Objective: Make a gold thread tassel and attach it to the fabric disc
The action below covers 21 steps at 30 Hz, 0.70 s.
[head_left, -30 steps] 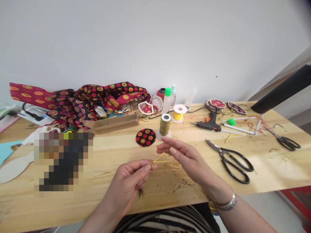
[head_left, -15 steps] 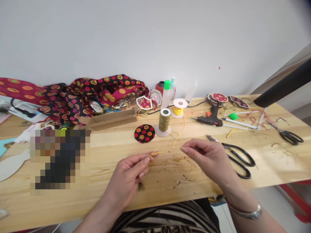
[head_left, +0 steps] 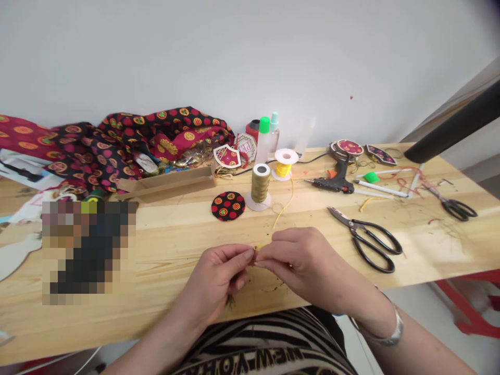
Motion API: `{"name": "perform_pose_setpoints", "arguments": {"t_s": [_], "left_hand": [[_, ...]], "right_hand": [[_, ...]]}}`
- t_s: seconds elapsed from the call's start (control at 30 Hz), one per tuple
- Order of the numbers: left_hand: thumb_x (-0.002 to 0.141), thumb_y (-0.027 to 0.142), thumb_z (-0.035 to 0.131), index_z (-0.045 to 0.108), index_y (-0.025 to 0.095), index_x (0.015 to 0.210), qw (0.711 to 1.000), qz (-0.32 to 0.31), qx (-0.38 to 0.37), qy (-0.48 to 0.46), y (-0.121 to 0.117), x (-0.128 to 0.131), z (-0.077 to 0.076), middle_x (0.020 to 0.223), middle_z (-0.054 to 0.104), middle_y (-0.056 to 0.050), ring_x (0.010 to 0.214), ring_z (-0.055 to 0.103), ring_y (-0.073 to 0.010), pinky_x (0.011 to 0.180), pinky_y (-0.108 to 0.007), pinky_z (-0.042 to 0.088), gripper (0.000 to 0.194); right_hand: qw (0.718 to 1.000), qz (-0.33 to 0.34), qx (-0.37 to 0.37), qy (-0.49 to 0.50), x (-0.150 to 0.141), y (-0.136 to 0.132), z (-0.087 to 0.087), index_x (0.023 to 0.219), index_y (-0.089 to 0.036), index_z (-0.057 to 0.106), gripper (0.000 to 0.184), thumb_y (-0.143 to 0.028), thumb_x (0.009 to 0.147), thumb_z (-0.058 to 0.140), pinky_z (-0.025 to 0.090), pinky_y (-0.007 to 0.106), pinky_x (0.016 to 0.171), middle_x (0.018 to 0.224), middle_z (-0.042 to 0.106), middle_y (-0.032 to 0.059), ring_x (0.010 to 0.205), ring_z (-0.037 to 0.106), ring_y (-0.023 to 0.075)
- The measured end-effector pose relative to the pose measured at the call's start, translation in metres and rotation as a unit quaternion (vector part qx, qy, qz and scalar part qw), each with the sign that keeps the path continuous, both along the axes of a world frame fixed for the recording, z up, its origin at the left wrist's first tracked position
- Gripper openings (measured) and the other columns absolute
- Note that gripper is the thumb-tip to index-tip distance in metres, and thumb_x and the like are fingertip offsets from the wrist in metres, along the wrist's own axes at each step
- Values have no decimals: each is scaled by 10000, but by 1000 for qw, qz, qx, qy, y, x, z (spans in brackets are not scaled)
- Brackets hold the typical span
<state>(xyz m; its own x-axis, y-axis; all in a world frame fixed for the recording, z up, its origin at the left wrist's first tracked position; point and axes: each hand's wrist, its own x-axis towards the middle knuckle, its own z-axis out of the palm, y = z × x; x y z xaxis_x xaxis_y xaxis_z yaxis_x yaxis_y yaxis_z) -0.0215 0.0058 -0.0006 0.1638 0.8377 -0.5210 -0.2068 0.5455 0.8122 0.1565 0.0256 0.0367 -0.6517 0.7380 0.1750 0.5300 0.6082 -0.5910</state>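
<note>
Head view: yellow cord (head_left: 259,247) bridges both hands' fingertips, over the worktop's (head_left: 172,232) front-edge side. Left hand (head_left: 221,273) pinches it thumb-to-index; right hand (head_left: 304,260) pinches its right end, mostly hidden behind the fingers. Dark threads (head_left: 230,301) hang below left hand.

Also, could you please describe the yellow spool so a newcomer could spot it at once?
On the table, look beyond the right hand to the tall olive spool. The yellow spool stands behind it to the right: shorter, white-rimmed, its yellow cord trailing towards the hand.
</note>
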Motion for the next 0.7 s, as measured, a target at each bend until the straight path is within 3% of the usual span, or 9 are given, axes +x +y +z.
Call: {"name": "perform_pose_setpoints", "arguments": {"t_s": [0.27,0.43,0.57,0.7], "left_hand": [[734,334,688,709,124,716,996,-79,27,23,-6,2,-3,525,489,29,447,272,-53,435,-231,127,211],[741,308,674,689,128,660,995,-94,21,18,-8,1,-3,523,484,29,449,260,-54,437,-233,132,197],[719,312,696,675,127,612,995,-96,-3,-23,-7,0,-3,516,483,29,435,237,-42,429,-223,128,215],[680,307,738,707,123,672,993,-67,-35,-87,-5,-2,-3,528,502,29,411,232,-17,415,-201,111,187]], "right_hand": [[1000,6,-15,-20,0,11,-3,789,-178,701,174,-162,863,545,330,227,555,680,586,1,601,497,95],[987,7,-138,80,3,25,-10,786,-161,707,122,-133,823,594,402,214,602,697,654,4,639,549,96],[948,-22,-276,157,4,34,-20,723,-130,681,100,-211,774,650,424,212,560,632,639,-7,577,524,89],[927,-62,-322,181,3,29,-30,706,-133,673,145,-254,778,640,402,208,532,612,618,-13,556,500,84]]}}
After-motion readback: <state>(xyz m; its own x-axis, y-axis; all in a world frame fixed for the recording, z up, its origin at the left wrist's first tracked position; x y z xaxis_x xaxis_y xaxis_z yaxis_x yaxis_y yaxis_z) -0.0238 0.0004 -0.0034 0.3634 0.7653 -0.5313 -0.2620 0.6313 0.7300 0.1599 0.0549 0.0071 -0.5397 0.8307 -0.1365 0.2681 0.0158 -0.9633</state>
